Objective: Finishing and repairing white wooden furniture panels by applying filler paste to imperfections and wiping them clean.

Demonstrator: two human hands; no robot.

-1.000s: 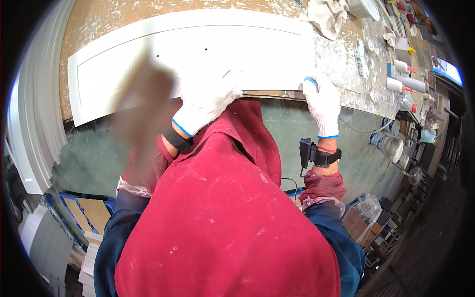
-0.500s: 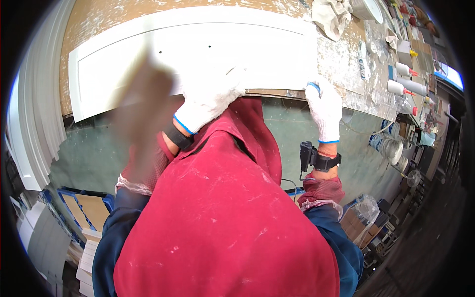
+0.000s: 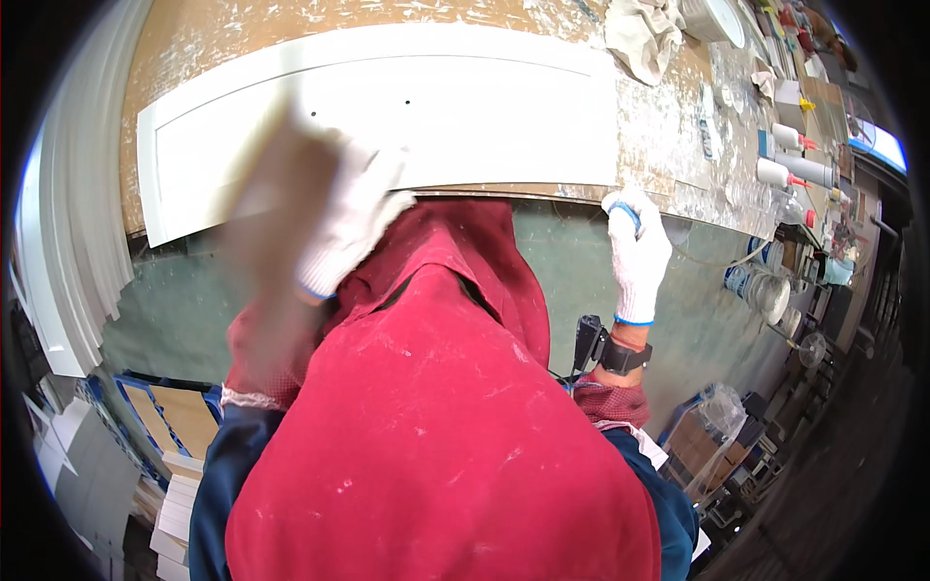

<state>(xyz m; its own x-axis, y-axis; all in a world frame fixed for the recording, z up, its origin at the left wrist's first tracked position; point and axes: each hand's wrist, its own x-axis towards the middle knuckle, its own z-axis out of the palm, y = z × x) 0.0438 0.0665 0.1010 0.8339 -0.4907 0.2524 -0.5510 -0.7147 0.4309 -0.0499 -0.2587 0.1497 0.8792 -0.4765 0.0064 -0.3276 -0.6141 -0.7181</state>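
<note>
A long white panel (image 3: 465, 126) with a raised border and two small dark holes lies on the bench along its near edge. My left hand (image 3: 351, 218), in a white knit glove with a blue cuff, is at the panel's near edge, fingers stretched out. Part of it is hidden by a blurred brown shape (image 3: 286, 194) close to the camera. My right hand (image 3: 639, 252), gloved the same way, is curled beside the panel's near right corner. Something small and blue (image 3: 627, 215) shows at its fingers; its kind is not clear.
The paint-spattered bench (image 3: 668, 145) carries a crumpled cloth (image 3: 644, 39), a white tub (image 3: 715, 21) and white bottles with red tips (image 3: 775, 173). Tall white panels (image 3: 82, 194) stand at the left. Buckets (image 3: 765, 290) sit below at the right.
My left hand has drawn back leftward along the panel's near edge. My right hand has come slightly toward me, still curled. The panel sits a little lower in view.
</note>
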